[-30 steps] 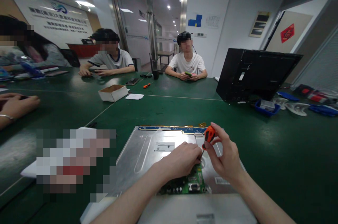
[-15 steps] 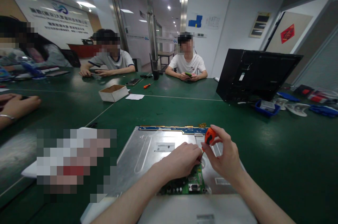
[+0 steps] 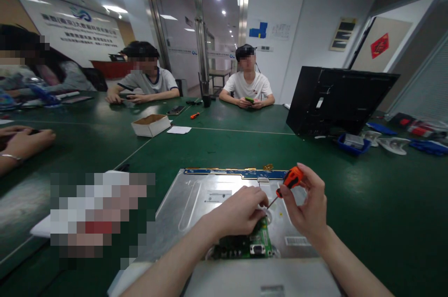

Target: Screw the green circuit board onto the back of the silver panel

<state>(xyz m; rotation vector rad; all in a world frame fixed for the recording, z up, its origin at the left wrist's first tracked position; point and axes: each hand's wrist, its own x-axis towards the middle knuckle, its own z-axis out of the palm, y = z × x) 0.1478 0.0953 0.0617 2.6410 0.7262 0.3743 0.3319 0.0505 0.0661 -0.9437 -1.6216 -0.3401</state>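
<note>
An orange and black screwdriver [image 3: 293, 176] is held by the handle between the thumb and fingers of my right hand [image 3: 310, 201]. Its thin shaft slants down and left, the tip close to the fingers of my left hand [image 3: 240, 210]. That hand is bent over a green circuit board [image 3: 262, 236], its fingertips drawn together; whatever they pinch is hidden. The board sits on the silvery metal back of a flat display panel [image 3: 185, 203]. Along the panel's far edge runs a narrow blue circuit strip [image 3: 213, 172].
A black monitor housing [image 3: 336, 101] stands at the right, by a blue tray [image 3: 353, 144]. Farther back are an open white box [image 3: 151, 125], a white paper [image 3: 179, 130] and another orange screwdriver [image 3: 195, 115]. Several people sit around the green table [image 3: 378, 203].
My right hand has moved right with the screwdriver, which now leans more and shows its shaft. My left hand has stayed nearly in place over the board.
</note>
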